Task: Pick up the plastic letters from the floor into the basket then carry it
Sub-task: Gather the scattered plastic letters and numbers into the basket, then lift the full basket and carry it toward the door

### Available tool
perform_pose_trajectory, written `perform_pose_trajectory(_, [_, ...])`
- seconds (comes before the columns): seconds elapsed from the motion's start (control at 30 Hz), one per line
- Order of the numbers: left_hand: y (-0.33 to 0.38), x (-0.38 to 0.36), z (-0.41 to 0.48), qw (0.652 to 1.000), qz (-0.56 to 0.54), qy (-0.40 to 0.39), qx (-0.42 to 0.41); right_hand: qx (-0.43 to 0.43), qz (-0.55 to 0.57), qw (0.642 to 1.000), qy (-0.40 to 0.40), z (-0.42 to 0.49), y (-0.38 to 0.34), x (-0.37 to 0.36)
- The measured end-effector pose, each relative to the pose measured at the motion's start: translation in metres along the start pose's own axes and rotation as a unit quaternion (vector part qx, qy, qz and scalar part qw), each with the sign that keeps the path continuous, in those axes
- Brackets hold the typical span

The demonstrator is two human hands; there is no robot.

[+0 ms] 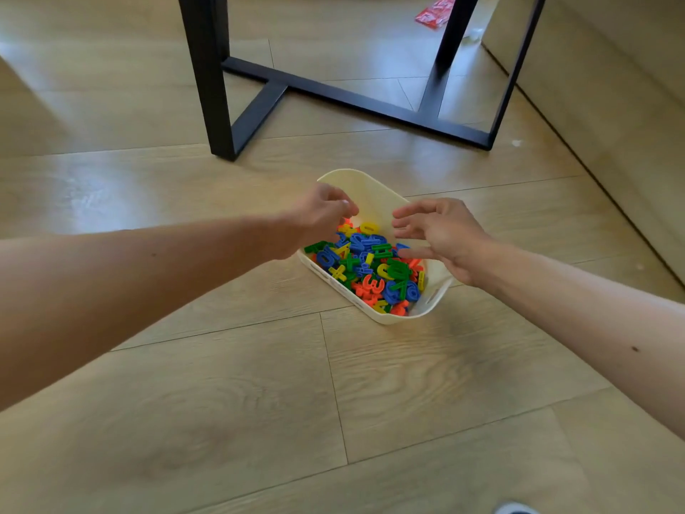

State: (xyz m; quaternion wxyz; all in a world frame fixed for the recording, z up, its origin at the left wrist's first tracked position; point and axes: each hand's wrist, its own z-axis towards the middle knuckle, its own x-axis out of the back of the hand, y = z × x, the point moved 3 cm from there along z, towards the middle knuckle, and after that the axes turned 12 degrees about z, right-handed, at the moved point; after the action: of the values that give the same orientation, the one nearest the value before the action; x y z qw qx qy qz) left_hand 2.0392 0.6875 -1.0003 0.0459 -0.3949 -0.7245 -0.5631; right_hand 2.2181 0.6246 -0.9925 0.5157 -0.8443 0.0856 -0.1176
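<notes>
A cream plastic basket [370, 191] stands on the wooden floor, filled with a heap of plastic letters [374, 268] in blue, green, yellow and orange-red. My left hand [318, 217] hovers over the basket's left side, its fingers curled down toward the letters; whether it holds one is not visible. My right hand [441, 235] hangs over the basket's right side with its fingers spread and nothing in it. No loose letters lie on the floor within view.
A black metal table frame [259, 109] stands just beyond the basket. A beige wall or cabinet base [608, 116] runs along the right. A red wrapper [435, 13] lies on the floor far back. A shoe tip [515, 509] shows at the bottom edge.
</notes>
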Motion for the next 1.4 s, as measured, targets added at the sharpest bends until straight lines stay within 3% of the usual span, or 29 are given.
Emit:
perform_pose_trajectory(0.17, [0.005, 0.022, -0.001, 0.964, 0.177, 0.184, -0.080, 0.087, -0.107, 0.985, 0.104, -0.026, 0.014, 0.029])
perform_pose_trajectory(0.3, [-0.004, 0.021, 0.007, 0.955, 0.247, 0.158, -0.050, 0.097, -0.197, 0.961, 0.168, -0.049, 0.041, 0.045])
perform_pose_trajectory(0.5, [-0.012, 0.016, 0.012, 0.970, 0.213, 0.118, 0.018, -0.046, -0.105, 0.983, 0.144, -0.062, 0.064, 0.037])
perform_pose_trajectory(0.6, [-0.014, 0.018, 0.013, 0.974, 0.188, 0.117, 0.038, -0.067, -0.049, 0.986, 0.147, -0.056, 0.065, 0.033])
perform_pose_trajectory(0.83, [-0.023, 0.035, 0.005, 0.982, 0.127, 0.108, 0.094, -0.054, -0.028, 0.984, 0.165, -0.036, 0.054, 0.034])
perform_pose_trajectory(1.13, [-0.040, 0.060, -0.027, 0.982, 0.058, 0.091, 0.154, 0.054, -0.104, 0.985, 0.129, -0.021, 0.017, 0.028])
perform_pose_trajectory(1.4, [0.005, 0.106, -0.139, 0.965, -0.007, 0.146, 0.219, 0.038, -0.119, 0.984, 0.126, -0.113, -0.042, -0.004])
